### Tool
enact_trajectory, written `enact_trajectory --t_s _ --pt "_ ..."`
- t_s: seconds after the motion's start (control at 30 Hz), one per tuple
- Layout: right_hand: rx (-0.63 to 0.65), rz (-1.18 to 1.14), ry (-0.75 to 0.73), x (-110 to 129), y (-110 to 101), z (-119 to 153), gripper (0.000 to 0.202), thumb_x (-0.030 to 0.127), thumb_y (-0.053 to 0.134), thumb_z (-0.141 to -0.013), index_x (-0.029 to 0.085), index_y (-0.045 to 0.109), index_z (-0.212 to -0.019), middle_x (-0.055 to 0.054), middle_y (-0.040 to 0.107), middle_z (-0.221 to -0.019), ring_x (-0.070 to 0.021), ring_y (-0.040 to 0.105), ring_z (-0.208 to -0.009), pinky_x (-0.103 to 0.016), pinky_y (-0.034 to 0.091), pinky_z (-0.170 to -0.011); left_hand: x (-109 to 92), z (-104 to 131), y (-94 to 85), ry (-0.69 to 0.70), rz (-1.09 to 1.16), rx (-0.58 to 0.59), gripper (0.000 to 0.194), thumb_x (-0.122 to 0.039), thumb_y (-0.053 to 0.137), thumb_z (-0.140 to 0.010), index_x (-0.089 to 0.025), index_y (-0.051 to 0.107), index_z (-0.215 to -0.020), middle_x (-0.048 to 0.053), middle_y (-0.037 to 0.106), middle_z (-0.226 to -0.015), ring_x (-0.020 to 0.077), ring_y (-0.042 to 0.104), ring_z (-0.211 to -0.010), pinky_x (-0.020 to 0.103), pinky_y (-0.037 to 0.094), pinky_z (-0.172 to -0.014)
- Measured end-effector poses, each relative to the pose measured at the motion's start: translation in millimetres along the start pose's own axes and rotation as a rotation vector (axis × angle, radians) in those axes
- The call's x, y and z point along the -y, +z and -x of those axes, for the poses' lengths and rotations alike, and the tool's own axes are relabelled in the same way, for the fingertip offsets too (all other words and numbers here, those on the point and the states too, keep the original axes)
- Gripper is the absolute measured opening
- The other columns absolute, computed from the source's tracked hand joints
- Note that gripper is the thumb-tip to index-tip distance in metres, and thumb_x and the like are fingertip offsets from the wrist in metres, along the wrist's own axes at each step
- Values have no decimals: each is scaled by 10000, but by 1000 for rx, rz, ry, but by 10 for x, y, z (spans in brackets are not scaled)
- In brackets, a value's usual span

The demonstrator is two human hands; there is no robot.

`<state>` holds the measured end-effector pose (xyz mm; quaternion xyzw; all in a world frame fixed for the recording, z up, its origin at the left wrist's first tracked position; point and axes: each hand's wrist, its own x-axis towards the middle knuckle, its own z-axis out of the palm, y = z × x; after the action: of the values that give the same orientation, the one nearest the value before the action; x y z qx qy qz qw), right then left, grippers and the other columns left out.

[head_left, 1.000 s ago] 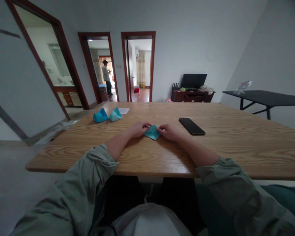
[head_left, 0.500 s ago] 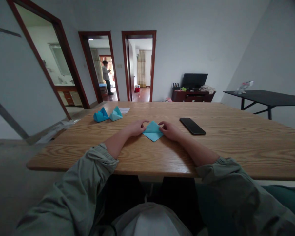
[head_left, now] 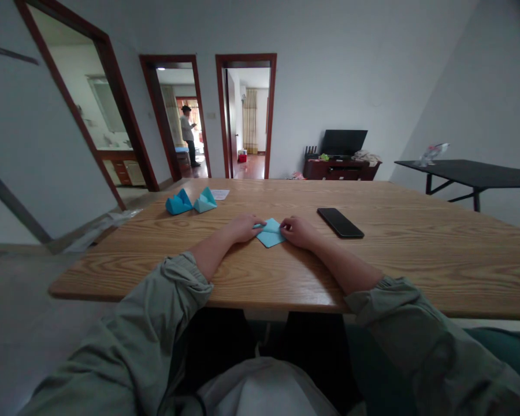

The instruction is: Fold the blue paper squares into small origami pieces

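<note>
A folded light blue paper (head_left: 270, 236) lies on the wooden table (head_left: 260, 283) between my hands, one corner pointing toward me. My left hand (head_left: 244, 227) has its fingers closed on the paper's left edge. At the right edge, my right hand (head_left: 297, 231) pinches the same paper between thumb and fingers. Farther off to the left stand a darker blue folded paper shape (head_left: 179, 202) and a pale blue one (head_left: 205, 200), side by side.
A black phone (head_left: 340, 222) lies right of my hands. Behind the folded shapes is a small white paper (head_left: 220, 195). A black table (head_left: 472, 172) stands at the right. Through a doorway, a person (head_left: 188, 134) stands in another room.
The upper part of the light blue paper looks lower and flatter. My left hand has moved slightly right, and my right-hand fingers are drawn closer together.
</note>
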<state>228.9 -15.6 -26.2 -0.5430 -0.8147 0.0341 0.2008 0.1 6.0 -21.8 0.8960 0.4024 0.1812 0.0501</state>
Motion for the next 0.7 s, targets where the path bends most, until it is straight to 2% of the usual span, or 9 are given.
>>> enact_trajectory --t_s 0.1,0.23,0.37,0.53,0.7 --pt "-15 2 15 33 -8 8 230 281 527 -822 162 678 -947 -87 670 -901 -176 596 -792 -238 423 -696 -1 -8 9 21 -1 -6 327 -299 532 -843 -223 664 -1133 79 652 -1109 206 589 -998 299 399 -927" --pt "-22 22 -23 68 -21 18 305 322 520 -832 154 679 -1030 -114 669 -999 -204 608 -855 -265 429 -764 4 -30 33 36 39 -13 306 -282 531 -839 -235 679 -1103 66 660 -1131 217 574 -1047 315 375 -958" --pt "21 72 -60 84 -30 28 321 306 518 -833 158 693 -1058 -135 655 -1075 -240 613 -924 -295 422 -833 2 -37 33 30 27 9 330 -346 515 -840 -228 690 -1094 97 666 -1055 242 600 -948 328 417 -869" --pt "18 94 -79 74 -31 34 364 217 526 -814 186 639 -1159 -123 653 -1104 -238 598 -995 -299 407 -884 -40 -24 0 13 67 64 350 -400 538 -818 -245 695 -1088 63 661 -942 197 601 -811 276 440 -766" --pt "18 97 -139 68 -35 48 409 194 539 -787 188 612 -1189 -110 653 -1120 -234 589 -1024 -300 404 -906 -74 -13 -2 67 118 47 330 -344 550 -822 -241 684 -1106 55 666 -1067 191 604 -918 269 426 -857"
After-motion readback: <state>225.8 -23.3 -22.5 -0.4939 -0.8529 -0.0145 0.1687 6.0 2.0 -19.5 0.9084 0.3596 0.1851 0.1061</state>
